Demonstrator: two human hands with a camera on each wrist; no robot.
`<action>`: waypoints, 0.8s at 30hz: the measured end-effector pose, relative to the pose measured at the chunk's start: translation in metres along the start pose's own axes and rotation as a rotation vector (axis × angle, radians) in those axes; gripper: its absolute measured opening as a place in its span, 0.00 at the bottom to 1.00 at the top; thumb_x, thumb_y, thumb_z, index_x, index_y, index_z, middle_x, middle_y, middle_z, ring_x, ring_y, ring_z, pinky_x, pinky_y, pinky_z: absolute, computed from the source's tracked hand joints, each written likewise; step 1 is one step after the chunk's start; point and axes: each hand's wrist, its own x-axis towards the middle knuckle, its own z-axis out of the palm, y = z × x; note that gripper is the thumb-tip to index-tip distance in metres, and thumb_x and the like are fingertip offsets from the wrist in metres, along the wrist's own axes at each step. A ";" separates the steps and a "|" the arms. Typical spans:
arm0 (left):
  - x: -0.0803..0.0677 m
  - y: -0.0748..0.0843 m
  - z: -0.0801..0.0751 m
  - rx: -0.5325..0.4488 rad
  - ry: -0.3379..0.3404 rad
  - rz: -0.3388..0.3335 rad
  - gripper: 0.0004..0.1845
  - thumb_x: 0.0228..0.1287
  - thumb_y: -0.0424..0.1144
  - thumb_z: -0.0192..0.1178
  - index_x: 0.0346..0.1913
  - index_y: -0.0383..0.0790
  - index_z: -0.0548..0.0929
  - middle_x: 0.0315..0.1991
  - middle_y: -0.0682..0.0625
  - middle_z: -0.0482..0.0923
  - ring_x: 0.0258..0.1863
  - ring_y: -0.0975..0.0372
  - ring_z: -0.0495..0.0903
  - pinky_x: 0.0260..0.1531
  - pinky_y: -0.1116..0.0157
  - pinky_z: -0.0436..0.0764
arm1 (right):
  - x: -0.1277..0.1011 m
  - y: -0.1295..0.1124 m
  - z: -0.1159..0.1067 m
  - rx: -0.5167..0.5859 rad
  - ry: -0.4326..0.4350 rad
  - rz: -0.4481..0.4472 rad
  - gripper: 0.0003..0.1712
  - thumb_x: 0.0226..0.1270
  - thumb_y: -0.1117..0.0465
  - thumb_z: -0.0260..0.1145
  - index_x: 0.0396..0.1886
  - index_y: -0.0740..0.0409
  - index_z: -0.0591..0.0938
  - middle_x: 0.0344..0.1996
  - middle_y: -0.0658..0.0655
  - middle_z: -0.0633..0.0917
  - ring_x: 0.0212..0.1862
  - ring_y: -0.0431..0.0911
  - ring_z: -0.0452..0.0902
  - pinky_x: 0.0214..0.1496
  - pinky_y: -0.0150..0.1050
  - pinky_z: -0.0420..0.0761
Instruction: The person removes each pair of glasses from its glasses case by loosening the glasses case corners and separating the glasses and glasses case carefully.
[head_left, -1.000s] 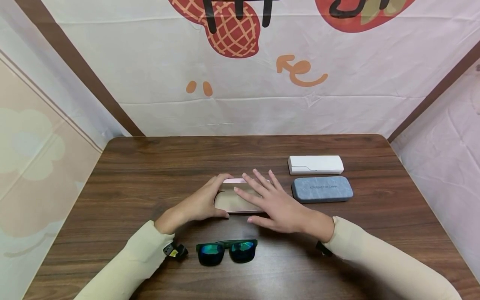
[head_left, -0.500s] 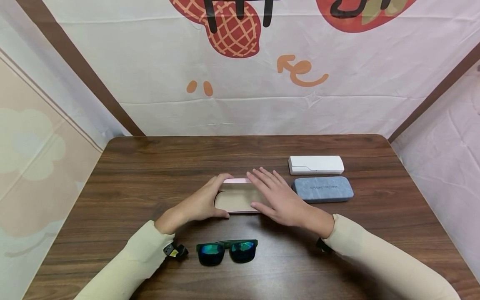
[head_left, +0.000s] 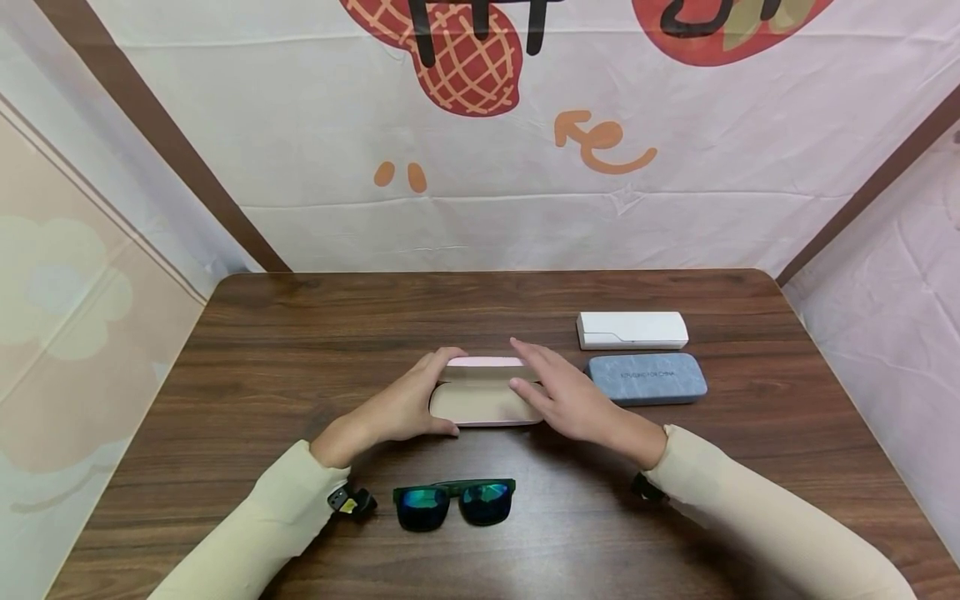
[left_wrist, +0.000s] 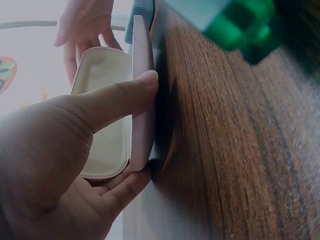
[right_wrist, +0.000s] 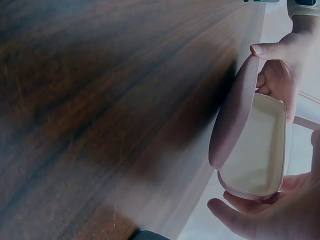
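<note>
A pink glasses case (head_left: 486, 403) with a beige lining stands with its lid raised at the middle of the table. My left hand (head_left: 401, 403) grips its left end, the thumb along the front edge and the fingers behind. In the left wrist view that thumb (left_wrist: 125, 95) lies across the pink front wall. At the right end, my right hand (head_left: 576, 397) has its fingers extended near the lid's back and its thumb at the inside. Whether it touches the case is unclear. Dark sunglasses (head_left: 486, 503) with blue-green lenses lie in front of the case.
To the right, a blue glasses case (head_left: 647, 379) lies close to my right fingers, with a white case (head_left: 632, 330) behind it. The wooden table (head_left: 360, 308) ends at a printed cloth backdrop (head_left: 517, 225).
My right hand has drawn back to the right from over the case, baring more of its beige inside. My left hand, the case and the sunglasses have stayed in place.
</note>
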 end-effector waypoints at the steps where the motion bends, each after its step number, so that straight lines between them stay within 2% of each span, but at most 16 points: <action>1: 0.000 0.000 0.000 -0.001 0.000 -0.001 0.54 0.46 0.38 0.83 0.74 0.46 0.60 0.65 0.41 0.68 0.63 0.49 0.71 0.60 0.46 0.74 | 0.000 0.000 0.000 0.013 0.001 0.013 0.35 0.82 0.47 0.54 0.79 0.59 0.62 0.73 0.62 0.69 0.73 0.56 0.65 0.71 0.55 0.67; 9: -0.001 0.001 0.000 -0.005 -0.001 -0.011 0.54 0.46 0.38 0.83 0.74 0.47 0.60 0.65 0.41 0.68 0.63 0.49 0.71 0.60 0.46 0.74 | 0.003 -0.001 0.002 0.142 0.006 0.153 0.31 0.83 0.49 0.52 0.75 0.63 0.67 0.71 0.64 0.71 0.72 0.57 0.66 0.71 0.56 0.67; 13: 0.000 0.001 0.000 -0.009 -0.005 -0.015 0.54 0.47 0.38 0.83 0.75 0.46 0.60 0.65 0.40 0.68 0.63 0.50 0.70 0.61 0.46 0.73 | 0.006 0.000 0.001 0.183 0.003 0.196 0.30 0.84 0.49 0.50 0.74 0.64 0.68 0.70 0.65 0.73 0.72 0.59 0.66 0.72 0.56 0.65; 24: 0.000 0.001 0.000 -0.007 -0.008 -0.019 0.55 0.47 0.38 0.83 0.75 0.46 0.59 0.65 0.40 0.68 0.63 0.50 0.71 0.61 0.46 0.73 | 0.009 0.003 -0.005 0.265 -0.050 0.291 0.27 0.85 0.45 0.46 0.71 0.53 0.76 0.68 0.62 0.77 0.71 0.58 0.69 0.70 0.58 0.67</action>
